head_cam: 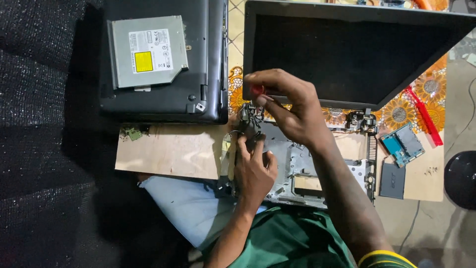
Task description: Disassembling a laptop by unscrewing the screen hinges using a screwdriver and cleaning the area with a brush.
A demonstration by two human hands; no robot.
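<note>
Plywood board [168, 151] as work surface, over floral cloth [436, 84]. On board: opened laptop chassis [317, 164] w/ screen [347, 49] laid back, small green circuit piece [133, 132] near left edge, blue-topped circuit board [401, 145] and dark flat pad [391, 179] at right. Red tool [424, 116] on cloth, upper right. Second dark laptop [163, 97] upside down, top left, overlapping board's edge.

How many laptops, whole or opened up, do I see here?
2. A closed black laptop lies upper left, a silver optical drive on it. A dismantled laptop is in the middle, screen lifted, under both hands. Others may be outside the view.
</note>
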